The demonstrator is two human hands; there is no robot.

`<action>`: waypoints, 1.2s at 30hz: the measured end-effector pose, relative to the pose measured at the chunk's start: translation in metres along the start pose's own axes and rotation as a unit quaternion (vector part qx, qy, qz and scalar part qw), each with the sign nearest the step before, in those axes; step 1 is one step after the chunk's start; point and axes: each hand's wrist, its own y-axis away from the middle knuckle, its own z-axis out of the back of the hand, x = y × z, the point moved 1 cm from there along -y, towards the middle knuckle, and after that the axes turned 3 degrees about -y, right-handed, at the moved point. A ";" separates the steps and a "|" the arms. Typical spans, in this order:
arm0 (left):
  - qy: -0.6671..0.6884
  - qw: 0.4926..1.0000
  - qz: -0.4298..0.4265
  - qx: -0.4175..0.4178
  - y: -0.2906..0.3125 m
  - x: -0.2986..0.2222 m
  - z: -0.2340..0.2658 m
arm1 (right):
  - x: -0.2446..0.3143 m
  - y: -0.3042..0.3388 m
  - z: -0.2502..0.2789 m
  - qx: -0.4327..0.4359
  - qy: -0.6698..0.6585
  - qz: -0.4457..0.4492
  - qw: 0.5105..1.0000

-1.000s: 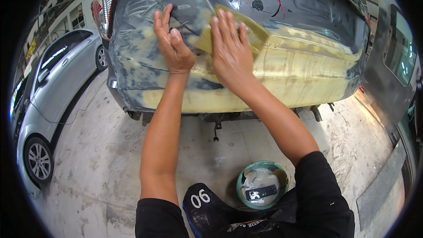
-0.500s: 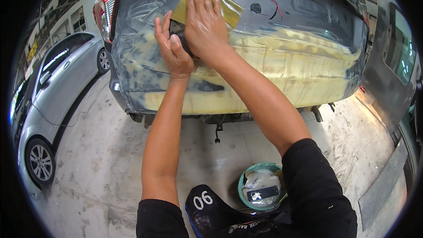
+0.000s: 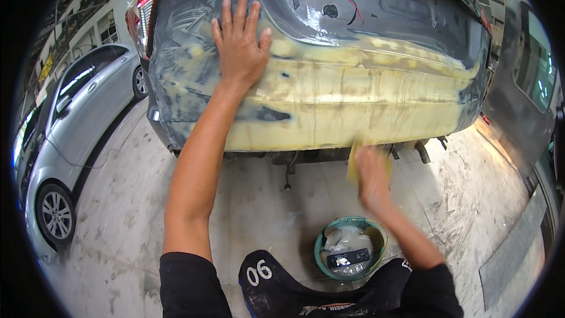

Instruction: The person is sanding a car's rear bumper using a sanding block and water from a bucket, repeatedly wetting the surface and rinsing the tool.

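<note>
My left hand [image 3: 242,44] lies flat with spread fingers on the left part of a car's rear panel [image 3: 329,82]. That panel is grey at the top, with broad pale yellow filler patches over its lower part and whitish wet smears around my fingers. My right hand [image 3: 373,179] is closed and motion-blurred, below the panel's lower edge and above the bucket. A yellow sheet, apparently sandpaper [image 3: 353,164], is gripped in it and shows on both sides of the fingers. The thumb of my right hand cannot be made out.
A green bucket [image 3: 319,247] on the floor holds clear plastic, brownish pieces and a dark rectangular block [image 3: 348,258]. A silver car [image 3: 88,106] stands at left. At right are a grey car body part [image 3: 518,100] and a grey mat [image 3: 513,247]. Red-black wires [image 3: 356,5] hang from the panel.
My right hand has left the panel with the yellow sheet, moving down and right toward the bucket. My left hand, formerly raised beside it, now rests flat on the panel, slightly higher.
</note>
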 end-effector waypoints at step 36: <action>0.448 0.847 0.168 0.229 0.336 -0.195 0.086 | 0.068 -0.265 0.059 -0.223 0.118 0.117 0.960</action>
